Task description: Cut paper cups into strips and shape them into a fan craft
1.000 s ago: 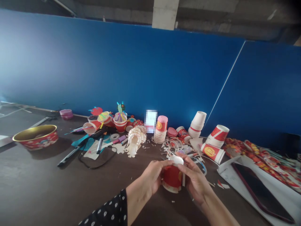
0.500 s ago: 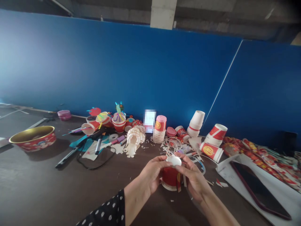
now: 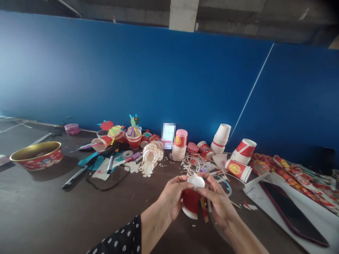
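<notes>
Above the near part of the table, a red paper cup [image 3: 190,203] is held bottom end up, its pale round base facing me. My left hand [image 3: 172,197] is closed around the cup's left side, with its thumb and fingers at the base's edge. Closed on the opposite side, my right hand [image 3: 216,197] pinches near the base. A narrow red and gold strip [image 3: 204,210] hangs at the cup's right side, apart from the wall lower down. Whether it joins the cup at the top is hidden by my right fingers.
Behind my hands lie white paper strips [image 3: 194,160] and stacked cups [image 3: 181,145]. A phone [image 3: 293,215] rests on a white box at right. Left stand markers [image 3: 110,165], a black cable [image 3: 99,189] and a gold-lined bowl [image 3: 37,160]. A blue wall [image 3: 148,70] closes the back.
The strip at the cup's right side now hangs lower and farther from the cup wall, leaving a wider gap. Both hands keep their hold with only slight movement.
</notes>
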Tool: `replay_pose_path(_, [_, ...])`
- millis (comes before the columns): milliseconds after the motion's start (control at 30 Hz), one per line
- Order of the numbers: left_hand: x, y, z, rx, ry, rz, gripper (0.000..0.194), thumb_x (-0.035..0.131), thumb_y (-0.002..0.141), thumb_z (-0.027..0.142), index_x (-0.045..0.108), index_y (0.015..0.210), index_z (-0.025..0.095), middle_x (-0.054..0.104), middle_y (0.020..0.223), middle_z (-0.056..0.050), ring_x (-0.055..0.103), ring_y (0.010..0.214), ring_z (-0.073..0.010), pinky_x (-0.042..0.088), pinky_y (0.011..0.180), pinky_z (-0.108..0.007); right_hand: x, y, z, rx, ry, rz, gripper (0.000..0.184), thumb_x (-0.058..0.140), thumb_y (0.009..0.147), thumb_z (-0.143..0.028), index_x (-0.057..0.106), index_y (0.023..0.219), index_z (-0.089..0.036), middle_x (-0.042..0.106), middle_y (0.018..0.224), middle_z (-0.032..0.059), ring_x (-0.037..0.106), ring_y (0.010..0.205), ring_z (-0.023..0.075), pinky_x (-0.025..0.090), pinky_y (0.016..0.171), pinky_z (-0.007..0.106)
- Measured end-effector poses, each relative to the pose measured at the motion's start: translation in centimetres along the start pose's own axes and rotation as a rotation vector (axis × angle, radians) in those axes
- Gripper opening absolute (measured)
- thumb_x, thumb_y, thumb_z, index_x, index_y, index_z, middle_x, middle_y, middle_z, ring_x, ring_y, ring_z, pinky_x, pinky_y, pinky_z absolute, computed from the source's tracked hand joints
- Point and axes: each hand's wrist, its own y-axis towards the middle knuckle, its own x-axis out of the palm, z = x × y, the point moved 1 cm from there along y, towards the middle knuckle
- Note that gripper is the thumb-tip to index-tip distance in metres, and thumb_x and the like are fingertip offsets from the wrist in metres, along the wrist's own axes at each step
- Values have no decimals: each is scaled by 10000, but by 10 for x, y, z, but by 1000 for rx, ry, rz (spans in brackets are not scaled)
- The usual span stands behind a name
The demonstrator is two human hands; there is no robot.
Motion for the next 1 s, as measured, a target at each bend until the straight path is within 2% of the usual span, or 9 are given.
replay_pose_path(133, [2,0,-2,33,-29,29,250,537,595,-19,451,734,170,542,478,29,447,377,-78,296,422,-179,5,-3,-1,1,10,17,360,723,625,-212,477,884,-250,632,693,-51,619,642,147,472,586,227])
replay_pose_path(233, [1,0,-2,65,-39,22,252,546,584,-9,446,729,170,548,476,27,455,387,-81,309,436,-183,8,-4,-3,-1,4,33,339,709,632,-206,457,853,-255,619,656,-66,614,614,134,467,570,211])
replay_pose_path(367, [-2,-1,0,46,42,-28,286,635,593,64,482,812,164,609,599,-1,504,456,-83,318,469,-188,4,-3,-5,8,-48,32,354,718,644,-244,471,897,-256,644,704,-54,631,646,141,481,596,216])
replay_pose_path(500, [-5,-2,2,41,113,-53,383,686,547,81,502,872,161,627,693,-15,536,527,-88,306,485,-189,-1,-1,-6,29,-56,-42,404,722,666,-280,484,991,-248,673,795,-19,648,723,166,493,631,238])
replay_pose_path(733, [-5,1,3,51,84,-43,337,621,557,61,464,834,174,610,645,-7,512,500,-91,321,489,-198,2,-4,-9,52,-56,-39,480,734,662,-292,510,1079,-213,684,885,42,654,798,214,509,650,276])
replay_pose_path(867, [-4,1,3,44,78,-17,338,590,548,36,450,818,181,593,598,9,498,468,-87,333,485,-197,4,-3,-7,53,-22,-47,436,732,666,-288,522,1044,-228,685,856,26,653,793,210,509,660,281])
replay_pose_path(1000, [-2,-2,3,34,87,-2,333,561,548,16,444,812,182,582,559,15,484,423,-83,311,458,-186,4,-2,-6,36,-16,-50,435,736,658,-256,507,1027,-239,679,787,-8,650,702,177,497,637,257])
